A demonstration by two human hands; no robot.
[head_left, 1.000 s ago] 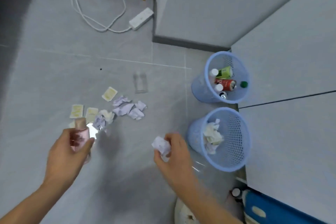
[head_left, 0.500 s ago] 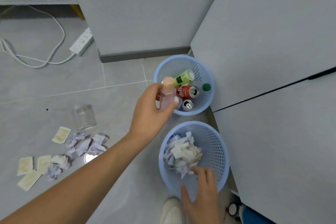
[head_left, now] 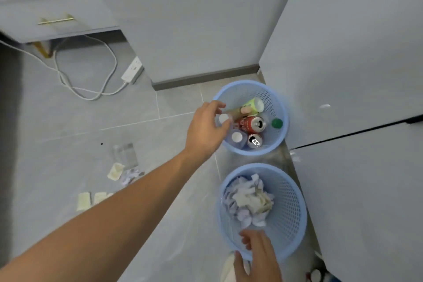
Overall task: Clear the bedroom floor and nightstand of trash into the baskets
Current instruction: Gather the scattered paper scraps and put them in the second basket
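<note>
Two blue mesh baskets stand by the wardrobe. The far basket (head_left: 282,107) holds a red can (head_left: 250,123), a second can, a green tube and white-capped bottles. A pink bottle (head_left: 240,110) lies tilted in it, just off the fingertips of my left hand (head_left: 206,130), which hovers over the left rim with fingers apart. The near basket (head_left: 296,192) is filled with crumpled paper (head_left: 248,201). My right hand (head_left: 257,256) rests at its near rim, fingers spread and empty. On the floor to the left lie crumpled paper (head_left: 131,176), yellowish packets (head_left: 83,200) and a clear cup (head_left: 125,154).
A white power strip (head_left: 133,70) and its looping cable lie on the grey tiles at the back left, below a nightstand with a gold handle (head_left: 56,20). Grey wardrobe panels (head_left: 343,52) wall in the right side. A white object shows at the bottom edge beside my right hand.
My left hand carried the pink bottle over the far basket and let it go; the bottle now lies inside. My right hand dropped its paper ball into the near basket and stays at the rim.
</note>
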